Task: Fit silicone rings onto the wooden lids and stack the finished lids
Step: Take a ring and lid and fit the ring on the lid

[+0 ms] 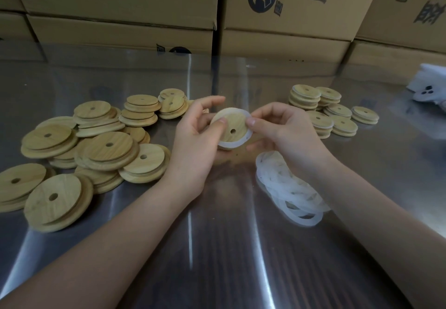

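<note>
Left hand [193,135]: I hold the wooden lid [229,125] at its left edge, my thumb flat on the face and my fingers curled behind it.
Right hand [282,135]: my thumb pinches the silicone ring [241,141] against the lid's right rim, and my other fingers curl underneath.
Wooden lid: raised above the table at the centre of the frame, tilted toward me, with its small hole facing up.
Silicone ring: white, looped round the lid; it shows along the lower and right edge, and I cannot tell whether it is seated all the way round.
Loose lids [108,144]: a scattered, overlapping heap across the left of the frame, with none of the white rings visible on them.
Finished lids [330,113]: several short stacks at centre right, white bands visible at their rims.
Spare rings [287,185]: a tangled white pile just below my right wrist.
Table [217,248]: shiny metal, streaked with reflections.
Cardboard boxes [289,7]: stacked along the top of the frame, printed in dark ink.
White object [429,86]: at the right edge; I cannot tell what it is.
</note>
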`<state>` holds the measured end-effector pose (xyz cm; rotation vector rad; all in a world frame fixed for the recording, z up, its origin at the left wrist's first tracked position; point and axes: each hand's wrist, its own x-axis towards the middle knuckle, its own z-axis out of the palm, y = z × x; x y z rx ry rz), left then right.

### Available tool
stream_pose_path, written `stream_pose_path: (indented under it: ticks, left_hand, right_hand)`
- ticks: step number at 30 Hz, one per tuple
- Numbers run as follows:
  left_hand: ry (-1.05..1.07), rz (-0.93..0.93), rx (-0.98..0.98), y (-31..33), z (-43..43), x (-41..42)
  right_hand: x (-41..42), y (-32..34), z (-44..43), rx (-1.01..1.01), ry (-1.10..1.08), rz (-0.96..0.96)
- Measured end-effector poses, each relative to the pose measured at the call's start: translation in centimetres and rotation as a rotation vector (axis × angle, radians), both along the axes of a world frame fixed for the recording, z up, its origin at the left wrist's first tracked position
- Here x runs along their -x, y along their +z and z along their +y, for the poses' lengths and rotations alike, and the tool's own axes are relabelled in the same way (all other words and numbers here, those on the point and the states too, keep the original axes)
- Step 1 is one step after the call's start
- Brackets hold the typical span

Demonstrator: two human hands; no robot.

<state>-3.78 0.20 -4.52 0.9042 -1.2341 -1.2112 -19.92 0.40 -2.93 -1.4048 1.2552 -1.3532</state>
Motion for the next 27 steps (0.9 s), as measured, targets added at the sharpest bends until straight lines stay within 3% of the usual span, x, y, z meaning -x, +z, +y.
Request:
stream_pose_path:
  ticks: [3,10,16,27]
  left_hand:
    - [-0.002,-0.053,-0.023,-0.1,-0.1,0.0]
    - [0.101,-0.381,0.184,-0.2,0.3,0.1]
    - [0.144,-0.488,0.254,-0.4,0.3,0.1]
    - [0.211,-0.428,0.412,-0.4,0.4,0.3]
  right_hand:
    - [0.2,0.0,-0.1,0.042,-0.018,0.064]
    - [1.0,0.0,-0.4,0.168,0.008,0.267]
    - [0.8,-0.2,-0.1,0.359,0.06,0.589]
    - [0.8,0.0,-0.2,0.329,0.07,0.276]
